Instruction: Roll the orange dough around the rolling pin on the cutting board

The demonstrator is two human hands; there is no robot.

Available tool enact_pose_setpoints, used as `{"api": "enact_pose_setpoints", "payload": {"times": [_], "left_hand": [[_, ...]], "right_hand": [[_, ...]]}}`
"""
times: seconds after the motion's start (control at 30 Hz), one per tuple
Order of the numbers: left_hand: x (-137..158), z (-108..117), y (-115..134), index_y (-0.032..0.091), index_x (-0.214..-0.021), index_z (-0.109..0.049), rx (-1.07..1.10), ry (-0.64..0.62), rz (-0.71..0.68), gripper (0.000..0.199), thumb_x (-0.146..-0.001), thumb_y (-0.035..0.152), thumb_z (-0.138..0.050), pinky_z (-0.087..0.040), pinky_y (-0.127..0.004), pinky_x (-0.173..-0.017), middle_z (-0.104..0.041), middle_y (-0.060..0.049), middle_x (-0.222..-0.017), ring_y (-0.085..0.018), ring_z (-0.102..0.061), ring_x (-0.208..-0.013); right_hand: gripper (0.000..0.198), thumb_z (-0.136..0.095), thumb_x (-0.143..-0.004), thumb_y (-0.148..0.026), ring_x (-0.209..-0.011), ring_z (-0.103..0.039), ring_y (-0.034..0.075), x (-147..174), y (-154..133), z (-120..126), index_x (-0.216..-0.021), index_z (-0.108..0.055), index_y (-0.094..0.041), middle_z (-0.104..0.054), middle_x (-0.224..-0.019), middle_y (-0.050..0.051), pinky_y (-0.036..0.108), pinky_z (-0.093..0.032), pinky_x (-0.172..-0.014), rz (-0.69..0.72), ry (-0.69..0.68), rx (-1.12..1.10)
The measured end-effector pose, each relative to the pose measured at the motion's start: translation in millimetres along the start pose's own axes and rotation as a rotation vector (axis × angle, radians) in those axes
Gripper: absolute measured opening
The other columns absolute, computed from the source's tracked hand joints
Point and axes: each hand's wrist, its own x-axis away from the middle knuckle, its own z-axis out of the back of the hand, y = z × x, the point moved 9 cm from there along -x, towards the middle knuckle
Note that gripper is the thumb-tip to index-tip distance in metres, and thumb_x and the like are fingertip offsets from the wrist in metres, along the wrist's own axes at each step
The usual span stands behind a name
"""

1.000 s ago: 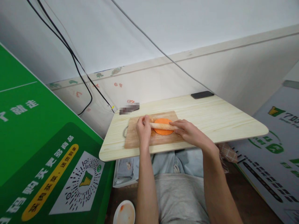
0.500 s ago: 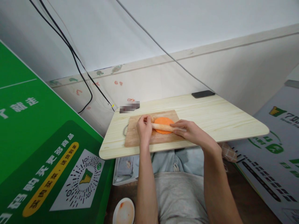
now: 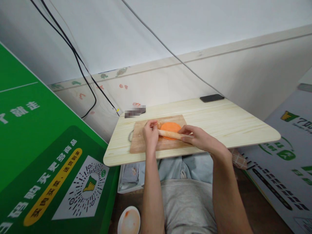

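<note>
A wooden rolling pin (image 3: 169, 133) lies across a flat round of orange dough (image 3: 171, 126) on a wooden cutting board (image 3: 139, 143). My left hand (image 3: 150, 131) is closed around the pin's left end, with the fingertips bent over it. Around the right end, my right hand (image 3: 192, 135) is closed too, its fingers near the dough's right edge. Part of the dough is hidden under the pin. A metal handle (image 3: 131, 136) sticks out at the board's left side.
The board rests on a pale wood table (image 3: 234, 123). A black phone (image 3: 212, 98) lies at the back right, and a blurred dark object (image 3: 135, 112) at the back left. A white bowl (image 3: 129, 221) is below the table. A green panel (image 3: 24, 130) stands at left.
The rolling pin has shifted slightly toward me at its right end, with my right hand moving along. My left hand has barely moved.
</note>
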Motion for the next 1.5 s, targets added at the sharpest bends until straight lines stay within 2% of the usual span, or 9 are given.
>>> {"api": "enact_pose_setpoints", "payload": {"times": [0.23, 0.5, 0.7, 0.93, 1.17, 1.33, 1.5], "left_hand": [[0, 2, 2, 0.02, -0.09, -0.074, 0.007, 0.001, 0.004, 0.027, -0.082, 0.002, -0.056, -0.057, -0.032, -0.092, -0.078, -0.003, -0.091, -0.019, -0.073, -0.09], [0, 1, 1, 0.02, -0.088, -0.074, -0.021, 0.003, -0.001, 0.025, -0.082, 0.004, -0.056, -0.058, -0.033, -0.09, -0.079, -0.004, -0.09, -0.02, -0.073, -0.088], [1, 0, 2, 0.02, -0.09, -0.076, -0.047, -0.008, -0.005, 0.019, -0.088, 0.01, -0.06, -0.057, -0.035, -0.091, -0.081, -0.006, -0.095, -0.021, -0.074, -0.091], [1, 0, 3, 0.02, -0.091, -0.076, -0.046, -0.012, -0.021, 0.019, -0.09, 0.013, -0.058, -0.056, -0.034, -0.094, -0.08, -0.006, -0.096, -0.022, -0.074, -0.094], [2, 1, 6, 0.02, -0.091, -0.076, -0.04, -0.009, -0.018, 0.018, -0.091, 0.015, -0.059, -0.056, -0.033, -0.089, -0.081, -0.006, -0.096, -0.022, -0.074, -0.091], [2, 2, 7, 0.021, -0.089, -0.075, -0.036, -0.006, -0.017, 0.017, -0.091, 0.015, -0.059, -0.056, -0.032, -0.089, -0.08, -0.005, -0.095, -0.022, -0.073, -0.092], [3, 2, 8, 0.02, -0.09, -0.075, -0.033, -0.009, -0.02, 0.017, -0.092, 0.015, -0.059, -0.055, -0.032, -0.088, -0.08, -0.005, -0.096, -0.022, -0.073, -0.092]], "right_hand": [[0.016, -0.068, -0.077, -0.021, -0.088, -0.064, 0.022, -1, -11, -10, -0.093, -0.065, -0.023, -0.068, -0.091, 0.002, 0.033, -0.049, -0.077, 0.04, -0.071, -0.009], [0.014, -0.071, -0.079, -0.031, -0.085, -0.067, 0.023, -3, -2, -4, -0.091, -0.072, -0.024, -0.072, -0.088, 0.002, 0.033, -0.052, -0.077, -0.001, -0.065, -0.135], [0.023, -0.071, -0.086, -0.041, -0.09, -0.07, 0.025, -6, 5, 7, -0.095, -0.081, -0.022, -0.079, -0.095, 0.005, 0.036, -0.055, -0.084, 0.031, 0.017, -0.051], [0.023, -0.07, -0.093, -0.033, -0.103, -0.074, 0.029, -14, 21, 9, -0.104, -0.086, -0.023, -0.083, -0.109, 0.009, 0.041, -0.056, -0.1, 0.013, 0.078, -0.017], [0.02, -0.068, -0.094, -0.031, -0.104, -0.073, 0.028, -27, 36, 16, -0.102, -0.085, -0.024, -0.08, -0.107, 0.01, 0.043, -0.058, -0.096, 0.034, 0.308, -0.049], [0.023, -0.066, -0.094, -0.034, -0.108, -0.071, 0.03, -31, 43, 19, -0.106, -0.084, -0.025, -0.078, -0.111, 0.011, 0.048, -0.056, -0.101, 0.042, 0.449, -0.033], [0.026, -0.069, -0.093, -0.038, -0.116, -0.07, 0.03, -28, 46, 19, -0.112, -0.083, -0.026, -0.078, -0.119, 0.01, 0.05, -0.055, -0.106, 0.046, 0.39, -0.041]]}}
